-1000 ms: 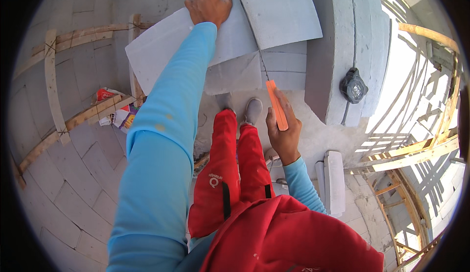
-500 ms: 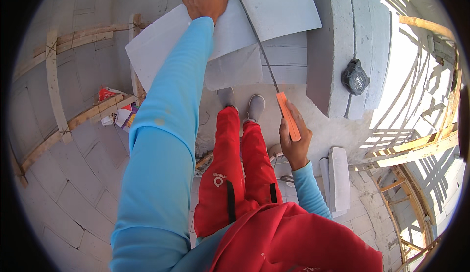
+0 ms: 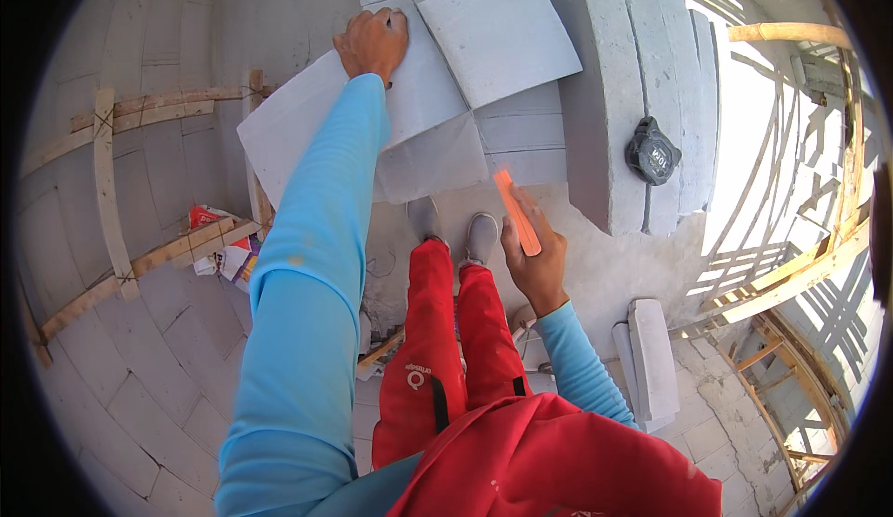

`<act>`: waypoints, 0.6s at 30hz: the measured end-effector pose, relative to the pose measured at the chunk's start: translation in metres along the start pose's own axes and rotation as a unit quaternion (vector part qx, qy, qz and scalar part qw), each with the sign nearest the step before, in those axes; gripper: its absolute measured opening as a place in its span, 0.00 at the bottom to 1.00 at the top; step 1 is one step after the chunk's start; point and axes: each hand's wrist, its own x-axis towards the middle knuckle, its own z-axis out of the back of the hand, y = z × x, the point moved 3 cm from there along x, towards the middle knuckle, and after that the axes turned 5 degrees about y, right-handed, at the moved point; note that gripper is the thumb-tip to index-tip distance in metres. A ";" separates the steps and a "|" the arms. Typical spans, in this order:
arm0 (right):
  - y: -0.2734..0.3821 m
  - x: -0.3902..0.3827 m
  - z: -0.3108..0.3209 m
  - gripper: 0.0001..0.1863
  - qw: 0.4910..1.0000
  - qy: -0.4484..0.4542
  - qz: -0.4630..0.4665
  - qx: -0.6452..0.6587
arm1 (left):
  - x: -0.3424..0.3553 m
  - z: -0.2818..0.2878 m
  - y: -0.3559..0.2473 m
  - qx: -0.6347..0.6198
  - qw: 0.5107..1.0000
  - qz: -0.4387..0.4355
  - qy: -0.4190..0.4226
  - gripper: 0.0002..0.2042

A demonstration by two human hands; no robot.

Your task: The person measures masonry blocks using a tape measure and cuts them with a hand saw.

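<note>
My right hand is wrapped round the orange handle of a handsaw. Its thin blade shows nearly edge-on, running away from me along a dark, straight cut in a pale grey block. My left hand, curled into a fist, presses on the left part of the block, just beside the cut. Right of the cut lies the other part of the block. Both parts rest on further grey blocks.
A black tape measure sits on stacked blocks at my right. Wooden framing and a torn, colourful bag are at the left. Two loose slabs lie at the lower right, near more timber.
The saw handle has moved slightly left in view and less of the blade shows outside the block. My left hand stays on the block, while the whole view has shifted a little.
</note>
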 end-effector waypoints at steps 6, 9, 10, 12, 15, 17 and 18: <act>-0.005 -0.051 -0.018 0.26 0.998 -0.019 -0.031 0.049 | -0.026 0.011 -0.024 -0.011 0.995 -0.033 0.096 0.19; 0.002 -0.051 -0.023 0.28 0.998 -0.045 0.003 0.052 | -0.032 0.016 -0.009 -0.031 0.994 -0.076 0.077 0.19; 0.003 -0.051 -0.026 0.28 0.998 -0.043 0.013 0.047 | -0.043 0.016 0.002 -0.049 0.993 -0.104 0.037 0.23; -0.001 -0.051 -0.023 0.28 0.998 -0.052 0.025 0.026 | -0.066 0.033 -0.001 -0.062 0.983 -0.153 0.077 0.36; -0.002 -0.054 -0.023 0.29 0.999 -0.035 0.010 0.036 | -0.116 0.069 -0.005 0.029 0.946 -0.218 0.237 0.57; 0.000 -0.054 -0.027 0.29 0.998 -0.042 0.029 0.028 | -0.124 0.075 -0.002 0.080 0.924 -0.235 0.291 0.64; 0.001 -0.054 -0.028 0.29 0.998 -0.047 0.037 0.024 | -0.124 0.076 -0.005 0.090 0.920 -0.234 0.303 0.66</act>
